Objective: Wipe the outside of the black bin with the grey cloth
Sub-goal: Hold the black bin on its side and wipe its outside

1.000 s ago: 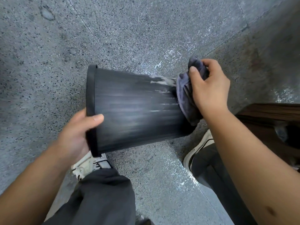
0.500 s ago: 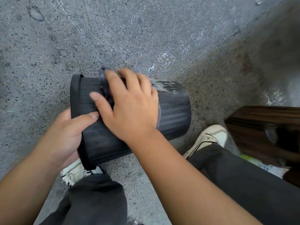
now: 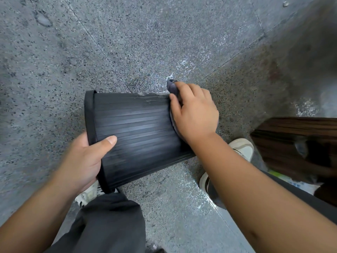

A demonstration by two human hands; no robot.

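Black bin [image 3: 138,132] sideways, left hand [image 3: 82,161] gripping rim, right hand [image 3: 195,115] clutching mostly hidden grey cloth [image 3: 173,87]

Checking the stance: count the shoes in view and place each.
2. One shoe shows below the bin's rim, under the left hand. The other shoe lies right of the right forearm, partly hidden.

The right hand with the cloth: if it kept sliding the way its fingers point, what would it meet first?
The right hand points up-left, so past the grey cloth it would probably slip off the black bin and meet the speckled floor; depth is unclear.
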